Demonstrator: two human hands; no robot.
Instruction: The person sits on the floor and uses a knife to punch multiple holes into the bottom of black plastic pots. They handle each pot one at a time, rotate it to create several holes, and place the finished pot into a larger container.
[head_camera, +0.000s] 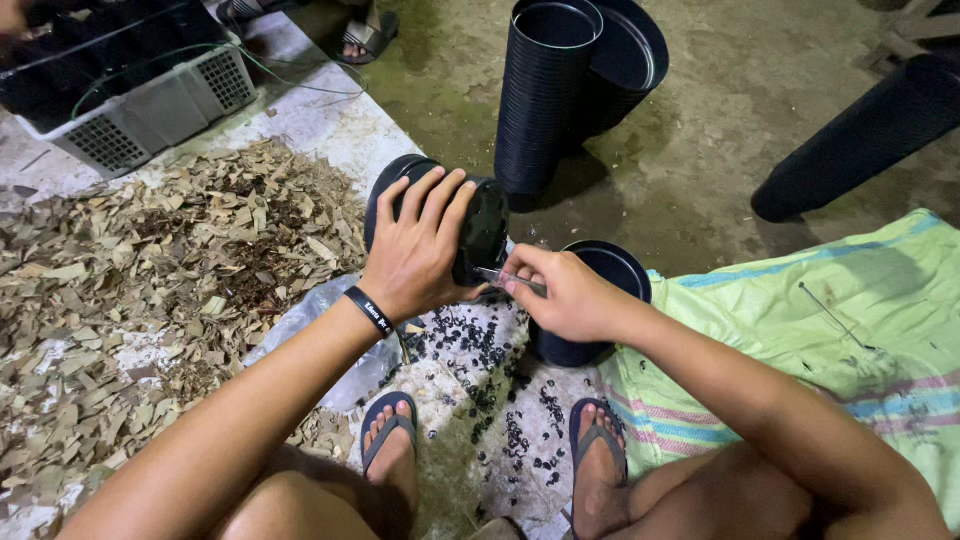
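Note:
My left hand (415, 250) grips a black plastic pot (480, 225) lying on its side, fingers spread over its wall. My right hand (560, 290) pinches a thin metal tool (497, 276) whose tip touches the pot's base. Small black plastic bits (480, 350) lie scattered on the ground beneath the hands, between my two feet in dark flip-flops. A black wristband sits on my left wrist.
Another black pot (610, 270) stands upright by my right hand. Tall stacks of black pots (545, 90) stand behind, one stack lying at right (860, 140). A pile of dry chips (150, 280) spreads left; a grey crate (150, 110) at back left; a green woven sack (830, 310) right.

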